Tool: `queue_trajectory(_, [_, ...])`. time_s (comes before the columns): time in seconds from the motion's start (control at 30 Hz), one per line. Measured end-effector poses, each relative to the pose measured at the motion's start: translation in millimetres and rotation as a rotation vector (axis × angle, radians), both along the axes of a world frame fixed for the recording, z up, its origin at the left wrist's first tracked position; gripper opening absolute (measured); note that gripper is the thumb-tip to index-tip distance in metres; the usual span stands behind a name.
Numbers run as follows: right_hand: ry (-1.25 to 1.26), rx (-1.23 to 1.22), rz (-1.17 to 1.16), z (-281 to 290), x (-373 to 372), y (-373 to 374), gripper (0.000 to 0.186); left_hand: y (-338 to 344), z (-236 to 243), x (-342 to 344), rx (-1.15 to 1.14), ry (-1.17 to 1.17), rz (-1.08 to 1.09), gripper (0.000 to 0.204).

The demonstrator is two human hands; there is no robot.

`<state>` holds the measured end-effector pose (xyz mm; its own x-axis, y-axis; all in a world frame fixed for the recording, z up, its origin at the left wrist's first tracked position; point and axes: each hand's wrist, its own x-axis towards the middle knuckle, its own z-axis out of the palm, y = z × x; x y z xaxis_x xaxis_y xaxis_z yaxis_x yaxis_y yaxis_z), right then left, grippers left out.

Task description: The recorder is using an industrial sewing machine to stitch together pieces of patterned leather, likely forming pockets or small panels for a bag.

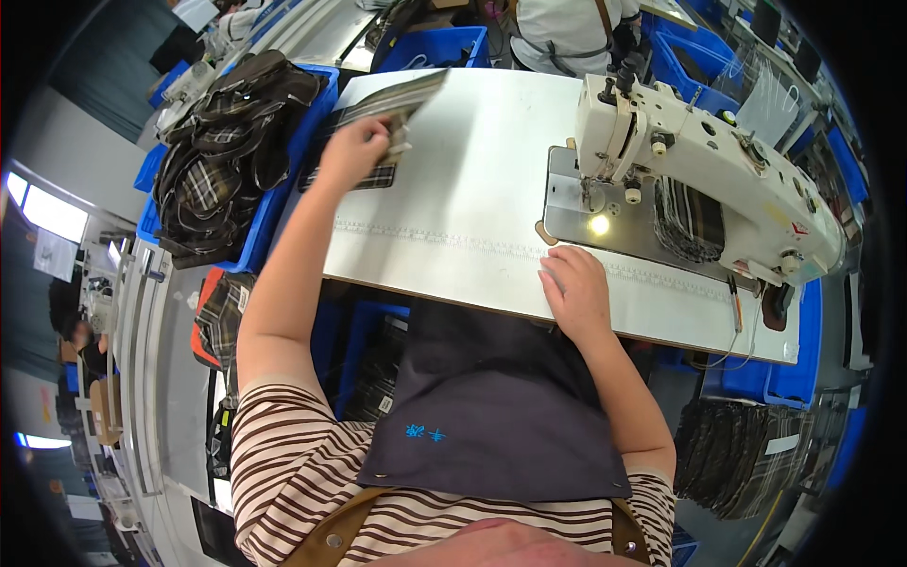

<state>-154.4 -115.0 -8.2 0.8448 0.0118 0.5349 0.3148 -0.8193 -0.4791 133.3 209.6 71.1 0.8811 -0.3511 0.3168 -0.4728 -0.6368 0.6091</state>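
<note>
At the far left of the white sewing table (453, 203), my left hand (357, 151) is closed on a plaid fabric piece (416, 94) and holds it partly lifted and tilted. Beneath it, more dark plaid fabric (378, 178) lies on the tabletop, partly hidden by the hand. My right hand (578, 288) rests at the front edge of the table with its fingers extended and nothing in them. It is just in front of the white sewing machine (699, 156). Under the machine's arm sits a stack of plaid pieces (690, 222).
A blue bin (253, 248) heaped with dark plaid pieces (222, 142) stands against the table's left side. A printed ruler strip (444, 242) runs along the front. An orange-handled tool (735, 304) lies at the right. Bundled fabric (737, 454) sits lower right; another person (567, 38) is beyond.
</note>
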Motion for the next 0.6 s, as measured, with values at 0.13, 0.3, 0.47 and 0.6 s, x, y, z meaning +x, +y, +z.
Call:
queue_trajectory(0.13, [0.029, 0.010, -0.003, -1.6, -0.6, -1.4, 0.021, -62.6, -32.5, -109.4, 0.226, 0.244, -0.288, 0.018])
queue_trajectory(0.3, [0.035, 0.044, -0.020, -0.3, 4.5, 4.1, 0.041, -107.6, -82.2, -209.4, 0.187, 0.071, -0.277, 0.056])
queue_trajectory(0.47, [0.096, -0.115, 0.046, -10.7, 6.9, 1.6, 0.045, -105.2, -73.1, -220.6, -0.331, 0.068, -0.190, 0.051])
queue_trajectory(0.6, [0.138, -0.224, 0.036, -10.2, 0.4, -2.6, 0.041, -25.4, -80.2, -198.9, -0.365, -0.132, 0.296, 0.043])
